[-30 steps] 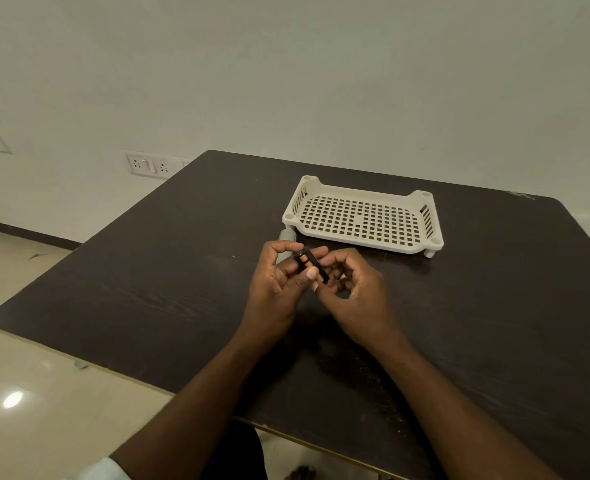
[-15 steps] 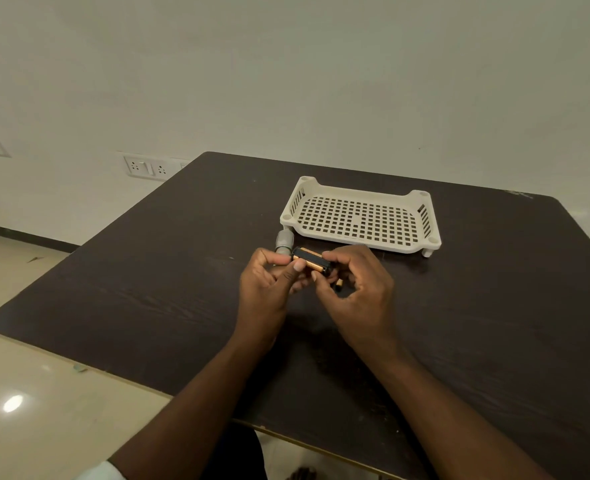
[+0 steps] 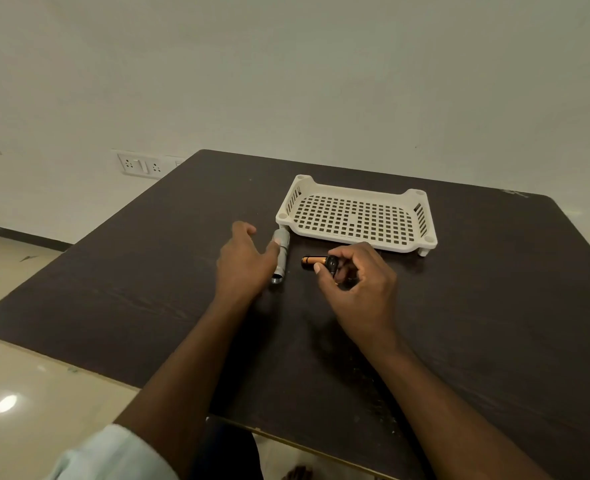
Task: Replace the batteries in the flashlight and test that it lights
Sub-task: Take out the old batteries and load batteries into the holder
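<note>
A dark wood-grain table (image 3: 459,323) carries the work. The silver flashlight body (image 3: 281,255) lies on the tabletop near the centre of the view, its long axis running from about 12 to 6 o'clock, its far end just beside the near-left corner of a cream perforated plastic tray (image 3: 355,216) that stands at 1 o'clock from it. The left hand (image 3: 243,263) is at 9 o'clock of the flashlight body, fingers spread and loosely extended; its thumb lies against the upper part of the barrel, without a closed grasp. The right hand (image 3: 359,282), at 3 o'clock of the flashlight body and apart from it, pinches between thumb and curled fingers a black battery holder (image 3: 321,262) loaded with copper-and-black cells, which points toward 9 o'clock just above the tabletop. A pale sleeve (image 3: 113,455) shows at 7 o'clock. On the wall at 10 o'clock sits a white socket panel (image 3: 140,164).
</note>
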